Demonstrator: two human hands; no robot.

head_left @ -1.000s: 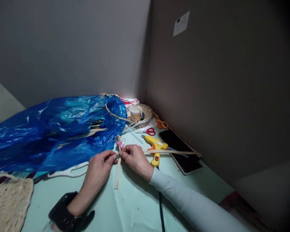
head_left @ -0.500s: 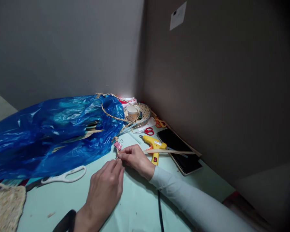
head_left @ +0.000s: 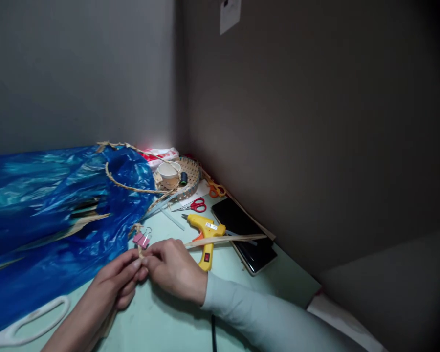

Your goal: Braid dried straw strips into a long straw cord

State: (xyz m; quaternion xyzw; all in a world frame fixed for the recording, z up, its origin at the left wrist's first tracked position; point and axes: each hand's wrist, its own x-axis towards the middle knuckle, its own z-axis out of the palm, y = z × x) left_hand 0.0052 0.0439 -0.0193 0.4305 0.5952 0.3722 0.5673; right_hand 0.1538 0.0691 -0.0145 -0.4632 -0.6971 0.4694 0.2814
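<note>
My left hand (head_left: 119,276) and my right hand (head_left: 174,269) meet fingertip to fingertip over the table, both pinching a short braid of straw (head_left: 141,253). Just beyond the fingers a pink binder clip (head_left: 142,239) grips the braid's far end. A long flat straw strip (head_left: 238,238) runs rightward from behind my right hand, across a yellow hot glue gun (head_left: 206,229) and a black phone or tablet (head_left: 254,254). Another pale strip hangs below my left hand. The fingers hide how the strands cross.
A blue plastic bag (head_left: 62,195) with straw inside fills the left side. White-handled scissors (head_left: 40,318) lie at lower left. Farther back are red scissors (head_left: 198,205), orange scissors (head_left: 217,189), a woven basket (head_left: 192,171), a paper cup (head_left: 169,171) and a thread spool (head_left: 184,179). Walls bound the table.
The view has swung right, so things appear farther left. My left hand has turned from knuckles up to thumb side showing, with its thumb on the braid. The right hand keeps its pinch.
</note>
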